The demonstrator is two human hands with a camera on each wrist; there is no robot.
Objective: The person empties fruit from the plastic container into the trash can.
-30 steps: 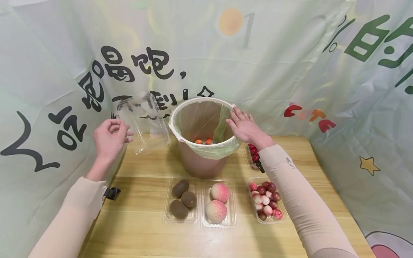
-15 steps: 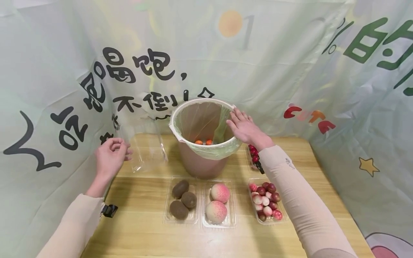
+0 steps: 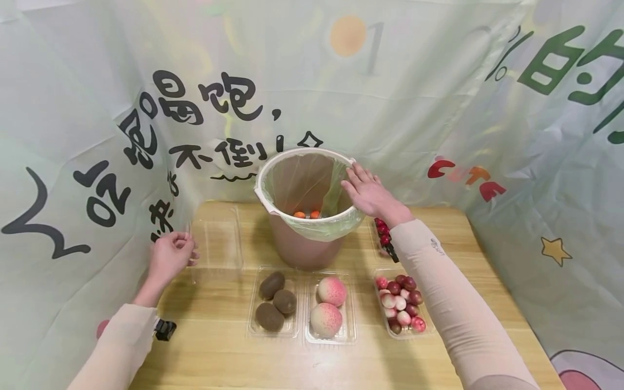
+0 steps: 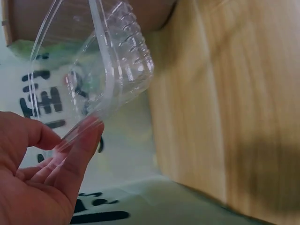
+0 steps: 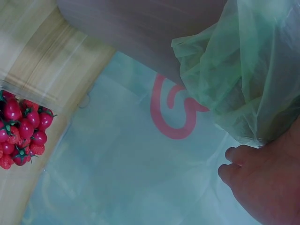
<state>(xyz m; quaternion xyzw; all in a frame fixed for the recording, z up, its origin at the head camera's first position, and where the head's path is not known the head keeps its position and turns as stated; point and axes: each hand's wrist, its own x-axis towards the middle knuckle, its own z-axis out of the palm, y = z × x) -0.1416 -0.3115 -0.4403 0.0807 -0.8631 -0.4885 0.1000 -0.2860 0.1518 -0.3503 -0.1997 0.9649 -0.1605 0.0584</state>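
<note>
My left hand pinches the clear plastic clamshell tray at nine o'clock; my right hand rests open-fingered on the brown bucket's green-lined rim

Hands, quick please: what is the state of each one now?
Left hand: pinching the empty clear tray.
Right hand: open, resting on the bin rim.

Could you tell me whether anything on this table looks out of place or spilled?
Nothing is spilled. The one oddity: two small orange fruits lie at the bottom of the lined bin, while the clear tray pinched by the left hand is empty.
</note>
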